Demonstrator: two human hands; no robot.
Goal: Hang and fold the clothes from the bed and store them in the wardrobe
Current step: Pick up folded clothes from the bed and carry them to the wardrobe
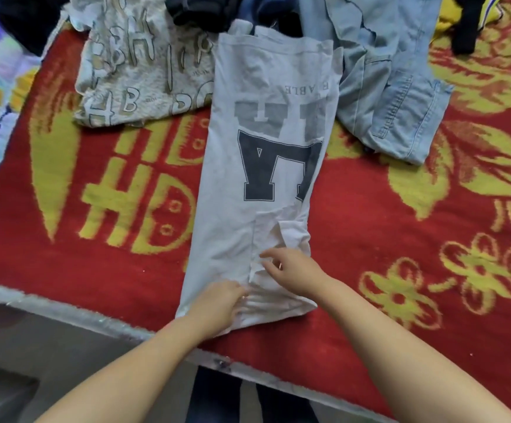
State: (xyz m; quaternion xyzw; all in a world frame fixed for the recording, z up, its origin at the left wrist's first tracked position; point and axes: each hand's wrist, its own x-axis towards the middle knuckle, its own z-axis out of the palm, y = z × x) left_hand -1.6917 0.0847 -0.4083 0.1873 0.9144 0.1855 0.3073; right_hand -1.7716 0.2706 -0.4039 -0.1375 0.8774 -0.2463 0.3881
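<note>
1. A person's 2 bare forearms reach in from the near edge of the bed (65, 303), where the red and yellow blanket (370, 209) ends in a pale trim above a grey floor.
2. The blanket, the largest thing in view, offers open room on both sides of the work: bare pattern to the left and to the right of the near half of the garment.
3. The grey T-shirt (266, 166), folded lengthwise into a long narrow strip with its dark printed letters upward, runs from the near edge toward the pile at the far side; its far end touches or overlaps the heap there.
4. That heap holds a cream lettered garment (132, 74), a light denim piece (394, 96) and dark clothes (205, 10), all unfolded.
5. The left hand (217, 306) presses flat on the strip's near end, its grip spread and holding nothing.
6. The right hand (293, 273) hovers with its grip loosely curled over a tucked flap, pinching nothing that can be seen.
7. Judgement: smooth the rumpled flap first, keep the long edges parallel, then fold the near end away from the bed's edge, short of the pile.
</note>
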